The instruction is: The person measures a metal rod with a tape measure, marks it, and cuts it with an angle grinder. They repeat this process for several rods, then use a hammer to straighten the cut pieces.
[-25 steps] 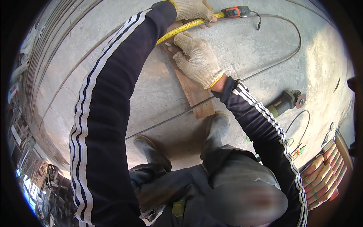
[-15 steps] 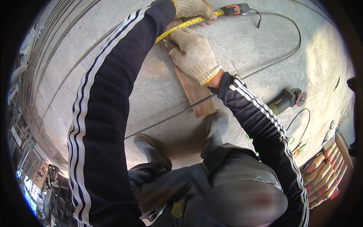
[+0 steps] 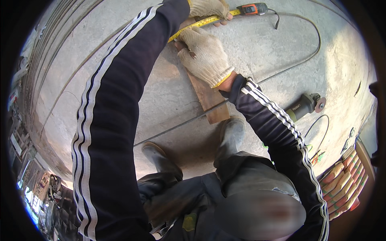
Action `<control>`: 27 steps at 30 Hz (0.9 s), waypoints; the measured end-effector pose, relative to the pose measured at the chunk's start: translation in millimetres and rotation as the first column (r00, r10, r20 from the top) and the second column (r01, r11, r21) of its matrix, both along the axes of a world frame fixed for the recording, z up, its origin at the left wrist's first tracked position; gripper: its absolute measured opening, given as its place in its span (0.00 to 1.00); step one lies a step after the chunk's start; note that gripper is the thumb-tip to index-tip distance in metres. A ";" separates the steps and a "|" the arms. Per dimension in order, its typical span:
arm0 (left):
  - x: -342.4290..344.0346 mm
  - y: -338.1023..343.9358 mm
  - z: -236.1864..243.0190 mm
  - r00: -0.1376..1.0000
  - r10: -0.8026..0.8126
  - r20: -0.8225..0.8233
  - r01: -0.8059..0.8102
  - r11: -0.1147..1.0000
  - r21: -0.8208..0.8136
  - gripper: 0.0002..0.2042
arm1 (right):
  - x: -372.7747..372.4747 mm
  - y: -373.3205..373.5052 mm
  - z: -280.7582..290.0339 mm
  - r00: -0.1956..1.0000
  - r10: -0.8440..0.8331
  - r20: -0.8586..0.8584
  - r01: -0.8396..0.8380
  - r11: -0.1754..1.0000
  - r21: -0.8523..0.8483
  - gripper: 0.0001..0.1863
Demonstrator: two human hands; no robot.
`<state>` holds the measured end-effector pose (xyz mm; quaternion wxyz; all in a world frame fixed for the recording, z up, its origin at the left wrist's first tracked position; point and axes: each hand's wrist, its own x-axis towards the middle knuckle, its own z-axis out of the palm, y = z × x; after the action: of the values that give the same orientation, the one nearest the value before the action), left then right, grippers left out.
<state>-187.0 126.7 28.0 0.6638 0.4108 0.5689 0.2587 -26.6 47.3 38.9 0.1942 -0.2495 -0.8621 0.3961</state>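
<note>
Both my hands wear cream knitted gloves with worn holes and meet at a yellow tape measure at the top, its orange-and-black case lying to the right. My left hand is partly cut off by the upper edge. Its fingers curl over the tape blade beside the case. My right hand bends closed just below the blade, over a flat brown wooden board. What its fingertips hold, if anything, is hidden. The board slants from under the hands toward my right boot.
A thin metal rod crosses the concrete floor over the board, curving back at the far right. An angle grinder lies right of my right forearm. Long rods run along the left. Several stacked gloves sit at lower right.
Both hands have shifted very slightly up, and the tape case has moved a little right and up with them. A small whitish bit by my right fingertips is no longer visible.
</note>
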 end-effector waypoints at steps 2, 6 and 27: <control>0.6 -0.4 -1.8 1.000 0.014 0.025 -0.014 1.000 -0.005 0.08 | -0.2 -1.0 -0.7 1.000 0.004 0.008 -0.004 0.999 0.036 0.12; -0.5 -0.6 -1.5 1.000 0.016 0.008 -0.016 1.000 0.005 0.08 | 1.5 -0.1 1.1 0.999 0.016 0.044 -0.018 0.999 0.039 0.13; 1.7 -0.9 1.6 1.000 0.029 -0.011 -0.029 1.000 -0.008 0.08 | -0.7 -2.7 -4.7 0.998 -0.020 0.054 0.018 0.999 0.043 0.13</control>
<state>-185.3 125.8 29.6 0.6586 0.4013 0.5793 0.2637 -27.3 44.5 34.2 0.1795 -0.2643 -0.8728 0.3691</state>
